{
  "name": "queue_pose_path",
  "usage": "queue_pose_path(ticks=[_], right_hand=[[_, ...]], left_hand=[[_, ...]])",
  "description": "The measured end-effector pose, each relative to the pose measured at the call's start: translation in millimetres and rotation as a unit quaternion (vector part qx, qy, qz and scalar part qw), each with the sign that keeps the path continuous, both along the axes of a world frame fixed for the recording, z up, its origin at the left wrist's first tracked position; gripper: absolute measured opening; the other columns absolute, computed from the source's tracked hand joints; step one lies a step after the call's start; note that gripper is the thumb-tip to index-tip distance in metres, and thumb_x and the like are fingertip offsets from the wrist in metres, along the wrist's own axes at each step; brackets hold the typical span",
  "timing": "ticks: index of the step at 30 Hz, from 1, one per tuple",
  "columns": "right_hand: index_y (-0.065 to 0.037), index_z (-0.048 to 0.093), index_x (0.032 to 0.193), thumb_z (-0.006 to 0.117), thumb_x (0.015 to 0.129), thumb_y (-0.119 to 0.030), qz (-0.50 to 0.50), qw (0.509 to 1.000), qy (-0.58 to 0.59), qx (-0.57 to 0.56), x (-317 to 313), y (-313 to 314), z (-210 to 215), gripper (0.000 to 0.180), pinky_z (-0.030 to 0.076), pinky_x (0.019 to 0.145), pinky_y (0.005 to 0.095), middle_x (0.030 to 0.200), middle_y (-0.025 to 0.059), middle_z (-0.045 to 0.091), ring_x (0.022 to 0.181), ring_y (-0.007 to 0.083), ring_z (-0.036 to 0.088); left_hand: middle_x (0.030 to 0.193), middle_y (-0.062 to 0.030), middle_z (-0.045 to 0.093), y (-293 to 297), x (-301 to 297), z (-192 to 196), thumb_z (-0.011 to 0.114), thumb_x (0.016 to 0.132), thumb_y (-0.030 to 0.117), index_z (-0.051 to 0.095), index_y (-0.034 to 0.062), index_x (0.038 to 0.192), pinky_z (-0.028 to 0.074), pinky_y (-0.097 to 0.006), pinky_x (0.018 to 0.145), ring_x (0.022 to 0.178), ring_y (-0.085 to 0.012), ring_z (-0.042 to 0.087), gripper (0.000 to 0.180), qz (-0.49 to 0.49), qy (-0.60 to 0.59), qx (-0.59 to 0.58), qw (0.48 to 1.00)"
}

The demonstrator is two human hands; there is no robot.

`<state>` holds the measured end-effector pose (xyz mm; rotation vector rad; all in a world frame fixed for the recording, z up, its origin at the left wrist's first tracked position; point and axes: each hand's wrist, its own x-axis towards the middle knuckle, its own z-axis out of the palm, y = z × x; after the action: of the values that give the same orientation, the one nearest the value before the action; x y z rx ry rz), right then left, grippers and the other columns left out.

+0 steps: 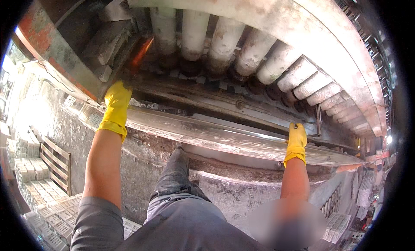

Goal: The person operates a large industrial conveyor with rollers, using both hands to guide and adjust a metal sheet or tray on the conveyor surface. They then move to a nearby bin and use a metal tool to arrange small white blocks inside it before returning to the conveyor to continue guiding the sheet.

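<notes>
- Our left hand (116, 104), in a yellow rubber glove, reaches to about 10 o'clock and presses against the dark rusted steel frame (181, 91) of the machine; whether its fingers are curled or flat we cannot tell.
- Our right hand (296, 138), gloved the same, sits at 3 o'clock, fingers closed over the far edge of the long shiny sheet of clear plastic film (216, 136).
- That film lies stretched across the middle of the view from 9 to 3 o'clock, glossy and wrinkled, between our two hands.
- Above it, from 12 to 2 o'clock, a fanned row of chalky white cylindrical rollers (225, 43) runs under a curved, dust-caked pale metal arch (302, 21).
- An orange glow (140, 54) shows at 11 o'clock, just above our left hand.
- Below the film, the grey, gritty concrete ledge (225, 181) meets our grey trouser leg (175, 173).
- At 8 o'clock, stacks of pale perforated blocks (43, 203) fill the floor beside a slatted wooden pallet (56, 162).
</notes>
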<state>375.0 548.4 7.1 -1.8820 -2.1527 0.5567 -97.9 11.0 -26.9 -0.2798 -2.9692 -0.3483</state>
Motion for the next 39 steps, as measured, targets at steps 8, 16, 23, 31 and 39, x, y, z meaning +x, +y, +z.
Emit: queue_pose_path(ticks=[8,16,23,31,39], right_hand=[[-0.005,0.066,0.146,0.064,0.104,-0.046,-0.013,1.0,0.006,-0.007,-12,8,3,0.058,0.067,0.067,0.0421,0.137,0.0214,0.073,0.094,0.0356,0.081],[-0.007,0.069,0.144,0.066,0.103,-0.046,-0.006,1.0,-0.021,0.009,-13,19,-5,0.056,0.067,0.068,0.0417,0.133,0.02,0.076,0.093,0.0353,0.081],[-0.008,0.07,0.142,0.066,0.103,-0.047,-0.023,1.0,0.001,-0.003,-11,21,-8,0.055,0.067,0.067,0.0416,0.13,0.02,0.077,0.092,0.0355,0.082],[-0.008,0.069,0.143,0.066,0.103,-0.047,-0.013,1.0,0.002,0.005,6,15,-16,0.056,0.066,0.065,0.0422,0.128,0.0203,0.078,0.086,0.0355,0.081],[-0.007,0.067,0.144,0.066,0.103,-0.046,-0.004,1.0,0.009,0.003,18,10,-18,0.057,0.066,0.063,0.0421,0.123,0.0201,0.078,0.083,0.035,0.081]], left_hand=[[0.118,-0.0252,0.077,11,-9,3,0.061,0.098,0.051,0.08,0.0083,0.116,0.057,-0.057,0.099,0.114,-0.0479,0.072,0.05,0.004,-0.007,-0.002,1.0],[0.126,-0.0241,0.076,14,-10,9,0.063,0.097,0.053,0.079,0.0096,0.121,0.056,-0.055,0.103,0.12,-0.0451,0.071,0.052,0.012,-0.039,-0.017,0.999],[0.124,-0.0235,0.077,17,-6,12,0.069,0.093,0.046,0.078,0.0097,0.121,0.057,-0.054,0.101,0.118,-0.0445,0.072,0.047,0.018,-0.039,-0.008,0.999],[0.123,-0.0233,0.077,11,5,10,0.071,0.094,0.047,0.078,0.0101,0.12,0.058,-0.055,0.1,0.117,-0.045,0.072,0.046,0.018,-0.04,0.002,0.999],[0.126,-0.0225,0.076,1,13,7,0.074,0.094,0.05,0.076,0.0102,0.123,0.057,-0.054,0.101,0.12,-0.0441,0.071,0.049,0.021,-0.045,-0.017,0.999]])
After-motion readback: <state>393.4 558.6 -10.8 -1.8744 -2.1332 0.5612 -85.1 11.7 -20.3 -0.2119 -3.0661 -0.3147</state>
